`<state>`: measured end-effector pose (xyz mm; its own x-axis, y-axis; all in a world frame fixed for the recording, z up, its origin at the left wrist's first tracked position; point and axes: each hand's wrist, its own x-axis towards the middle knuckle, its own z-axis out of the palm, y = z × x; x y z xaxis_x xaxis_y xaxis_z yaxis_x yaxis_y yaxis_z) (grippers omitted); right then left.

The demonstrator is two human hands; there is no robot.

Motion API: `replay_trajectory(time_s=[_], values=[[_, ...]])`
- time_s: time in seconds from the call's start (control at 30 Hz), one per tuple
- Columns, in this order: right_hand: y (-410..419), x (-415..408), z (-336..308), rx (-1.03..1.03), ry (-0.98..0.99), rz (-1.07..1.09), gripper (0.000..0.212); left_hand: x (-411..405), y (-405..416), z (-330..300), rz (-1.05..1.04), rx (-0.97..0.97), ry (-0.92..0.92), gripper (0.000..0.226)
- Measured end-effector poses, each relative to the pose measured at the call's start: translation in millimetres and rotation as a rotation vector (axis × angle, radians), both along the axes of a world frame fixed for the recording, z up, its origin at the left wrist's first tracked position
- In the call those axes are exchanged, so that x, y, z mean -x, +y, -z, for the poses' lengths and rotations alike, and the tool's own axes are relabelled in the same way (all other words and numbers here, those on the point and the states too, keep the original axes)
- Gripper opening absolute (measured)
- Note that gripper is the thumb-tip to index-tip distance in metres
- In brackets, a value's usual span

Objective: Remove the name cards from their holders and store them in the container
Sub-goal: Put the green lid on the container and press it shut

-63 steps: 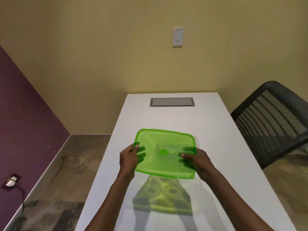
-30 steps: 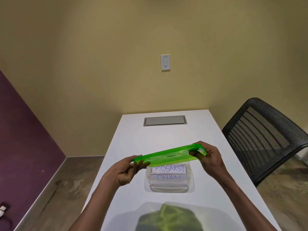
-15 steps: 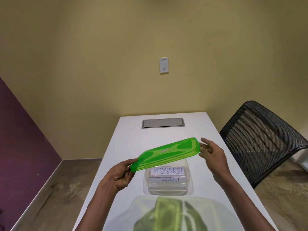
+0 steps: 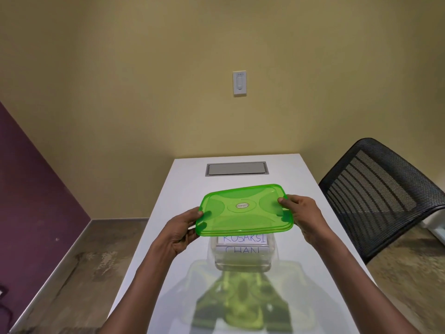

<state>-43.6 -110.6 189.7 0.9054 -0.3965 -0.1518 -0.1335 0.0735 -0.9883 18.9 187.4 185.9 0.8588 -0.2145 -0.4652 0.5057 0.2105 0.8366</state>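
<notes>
A translucent green lid (image 4: 244, 210) hovers face up above a clear plastic container (image 4: 243, 257) on the white table (image 4: 313, 213). My left hand (image 4: 181, 229) grips the lid's left edge and my right hand (image 4: 302, 213) grips its right edge. Inside the container lie white name cards (image 4: 242, 244) with handwritten blue letters; the lid hides their upper part. No card holders are in view.
A grey cable hatch (image 4: 237, 168) is set into the table's far end. A black mesh chair (image 4: 382, 196) stands at the right side. A light switch (image 4: 239, 83) is on the yellow wall. The glossy tabletop shows a green reflection near me.
The lid was turned over from underside-up to top-up. My right hand briefly let go of it, then took hold of its right edge again. The lid now sits level over the container.
</notes>
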Motion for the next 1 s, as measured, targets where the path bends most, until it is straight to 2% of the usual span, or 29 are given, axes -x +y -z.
replay_trajectory(time_s=[0.17,0.4,0.57,0.7,0.77,0.83,1.0], values=[[-6,-17,10,0.016,0.068,0.046,0.033,-16,-6,5,0.031,-0.067,-0.052,0.024],[-12,-44,33,0.219,0.153,0.14,0.035,-39,-23,24,0.015,-0.157,-0.12,0.027],[-16,-57,52,0.255,0.176,0.159,0.041,-55,-34,47,-0.055,-0.262,-0.198,0.031],[-18,-66,72,0.357,0.242,0.132,0.053,-64,-44,67,-0.155,-0.343,-0.229,0.022],[-18,-69,83,0.377,0.266,0.126,0.057,-66,-47,79,-0.202,-0.39,-0.231,0.017],[-18,-71,96,0.381,0.296,0.118,0.057,-66,-50,91,-0.224,-0.453,-0.239,0.024],[-19,-72,133,0.472,0.384,0.081,0.051,-63,-51,121,-0.134,-0.688,-0.325,0.027]])
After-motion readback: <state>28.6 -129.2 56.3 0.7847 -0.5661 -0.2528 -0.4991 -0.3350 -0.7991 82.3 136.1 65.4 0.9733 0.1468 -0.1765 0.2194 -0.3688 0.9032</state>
